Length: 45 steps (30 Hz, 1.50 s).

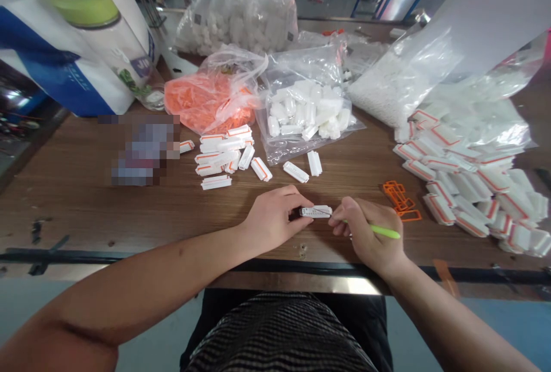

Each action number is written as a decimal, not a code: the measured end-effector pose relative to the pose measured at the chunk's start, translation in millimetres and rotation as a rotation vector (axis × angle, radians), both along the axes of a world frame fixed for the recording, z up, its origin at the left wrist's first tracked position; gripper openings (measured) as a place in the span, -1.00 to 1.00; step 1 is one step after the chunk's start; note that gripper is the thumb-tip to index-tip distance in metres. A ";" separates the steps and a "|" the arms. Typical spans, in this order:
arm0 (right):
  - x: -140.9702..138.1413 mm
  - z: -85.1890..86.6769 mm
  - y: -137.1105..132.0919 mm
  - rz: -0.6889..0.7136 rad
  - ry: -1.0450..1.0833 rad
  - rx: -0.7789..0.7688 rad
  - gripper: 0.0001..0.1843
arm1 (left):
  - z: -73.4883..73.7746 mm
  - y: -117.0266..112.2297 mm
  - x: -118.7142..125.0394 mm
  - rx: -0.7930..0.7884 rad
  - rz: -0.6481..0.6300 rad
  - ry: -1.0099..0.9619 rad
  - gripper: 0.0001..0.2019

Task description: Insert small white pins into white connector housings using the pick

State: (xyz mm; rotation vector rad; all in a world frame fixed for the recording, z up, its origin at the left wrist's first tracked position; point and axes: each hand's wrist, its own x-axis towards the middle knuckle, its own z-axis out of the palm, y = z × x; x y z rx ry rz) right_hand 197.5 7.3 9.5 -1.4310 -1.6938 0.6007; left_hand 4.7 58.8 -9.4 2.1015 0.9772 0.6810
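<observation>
My left hand [273, 217] is closed around a small white plastic connector [316, 211], holding it just above the wooden table [86, 200] near the front edge. My right hand [368, 231] pinches a thin tool with a light green handle [384, 231]; its tip touches the connector's right end. Several orange plastic clips [400, 197] lie just right of my right hand. Loose white connectors with orange stripes [224, 157] lie in a small pile behind my left hand.
A big heap of finished white-and-orange pieces [473, 177] fills the right side. Open clear bags hold white parts [307, 111], orange parts [206, 99] and white granules [396, 88]. A bottle with a green lid [92, 22] stands at back left. A person's legs show far behind.
</observation>
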 end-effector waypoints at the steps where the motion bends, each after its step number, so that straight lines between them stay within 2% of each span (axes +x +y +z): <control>1: -0.1 2.4 0.6 0.049 -0.055 0.040 -0.55 | 0.6 0.1 0.2 -0.007 0.002 0.012 -0.84; 3: -0.3 6.2 1.6 0.148 -0.169 0.144 -0.59 | 1.8 0.5 0.5 -0.022 0.003 0.045 -0.83; 5: -0.3 7.0 2.1 0.189 -0.226 0.211 -0.62 | 2.7 0.8 0.8 -0.028 0.002 0.069 -0.83; 12: 2.3 -4.3 -2.2 -0.021 0.034 0.029 -0.52 | 0.8 0.5 -0.4 0.001 -0.006 0.019 -0.84; 20: 0.1 -4.5 -0.1 -0.026 0.037 -0.032 -0.51 | -2.0 0.2 -0.6 0.007 0.000 0.000 -0.84; 30: 0.5 -5.4 -1.1 -0.056 0.064 -0.017 -0.50 | -2.6 0.4 -0.8 0.016 -0.004 -0.011 -0.84; 38: -0.3 -1.5 0.9 0.032 0.004 0.012 -0.53 | 0.7 1.1 0.3 0.007 0.002 0.014 -0.83; 45: 2.4 -5.8 -2.6 -0.090 0.107 -0.002 -0.50 | 1.5 1.0 -0.6 -0.005 -0.005 0.025 -0.84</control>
